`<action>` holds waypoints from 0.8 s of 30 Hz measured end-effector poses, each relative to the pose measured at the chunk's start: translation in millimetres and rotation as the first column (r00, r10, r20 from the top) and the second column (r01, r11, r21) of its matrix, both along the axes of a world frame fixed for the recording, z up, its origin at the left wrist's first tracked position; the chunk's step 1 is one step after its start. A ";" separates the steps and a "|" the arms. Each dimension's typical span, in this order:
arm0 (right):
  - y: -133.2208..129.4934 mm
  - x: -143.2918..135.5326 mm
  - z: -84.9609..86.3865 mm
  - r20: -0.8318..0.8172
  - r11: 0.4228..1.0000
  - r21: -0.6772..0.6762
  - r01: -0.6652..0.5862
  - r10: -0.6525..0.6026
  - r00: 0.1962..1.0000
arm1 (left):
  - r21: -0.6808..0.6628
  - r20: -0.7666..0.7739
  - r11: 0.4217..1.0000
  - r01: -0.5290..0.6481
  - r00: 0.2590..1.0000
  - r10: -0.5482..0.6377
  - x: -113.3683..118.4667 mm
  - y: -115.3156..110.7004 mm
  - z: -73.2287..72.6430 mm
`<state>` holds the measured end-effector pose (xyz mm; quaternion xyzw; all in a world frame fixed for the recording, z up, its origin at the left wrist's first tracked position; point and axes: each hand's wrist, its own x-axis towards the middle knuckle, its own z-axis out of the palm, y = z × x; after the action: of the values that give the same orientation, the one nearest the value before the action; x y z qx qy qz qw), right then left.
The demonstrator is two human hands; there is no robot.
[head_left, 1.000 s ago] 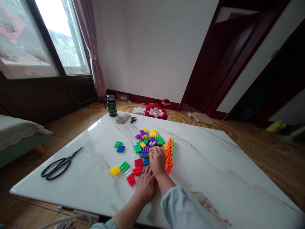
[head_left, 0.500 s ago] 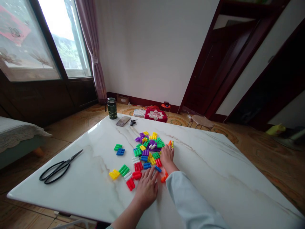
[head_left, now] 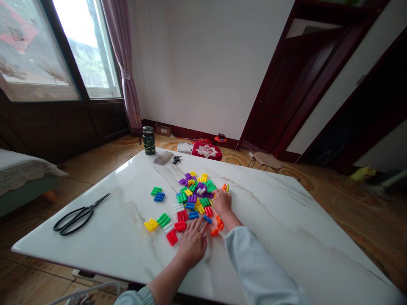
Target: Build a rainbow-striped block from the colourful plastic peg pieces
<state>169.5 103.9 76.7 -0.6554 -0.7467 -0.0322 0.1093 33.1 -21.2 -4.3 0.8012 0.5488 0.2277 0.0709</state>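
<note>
Left hand [head_left: 193, 243] is lying open at the blocks' [head_left: 191, 198] six o'clock; right hand [head_left: 222, 202] is covering orange pieces [head_left: 219, 223] around four, can't tell if gripping.

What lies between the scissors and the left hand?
Head view: bare tabletop, then a yellow block, green block, white block and red blocks by the left hand.
</note>
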 end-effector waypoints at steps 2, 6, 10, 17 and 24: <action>-1.1 -2.0 -0.5 0.022 0.999 -0.029 -0.015 0.015 1.000 | 0.001 0.006 1.000 0.000 1.000 0.000 0.3 0.0 0.9; -1.2 -13.7 -7.9 0.068 0.997 -0.081 -0.019 0.024 0.997 | -0.003 0.007 1.000 0.003 1.000 -0.003 0.8 1.1 -1.8; 1.0 -21.8 -17.7 0.078 0.996 -0.094 -0.005 0.012 0.997 | -0.035 0.004 0.999 0.003 1.000 -0.003 0.5 1.8 -3.9; 6.7 -18.0 -17.9 -0.030 0.999 -0.024 -0.045 0.044 0.999 | -0.049 0.004 0.999 0.008 1.000 -0.008 -0.1 0.9 0.6; 6.3 11.3 7.5 -0.260 0.994 0.110 -0.016 0.044 0.964 | -0.025 0.022 1.000 0.009 1.000 -0.009 0.6 -0.1 1.7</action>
<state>180.8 110.3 84.2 -0.6357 -0.7326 0.0165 0.2427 33.7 -21.3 -2.5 0.8001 0.5472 0.2292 0.0883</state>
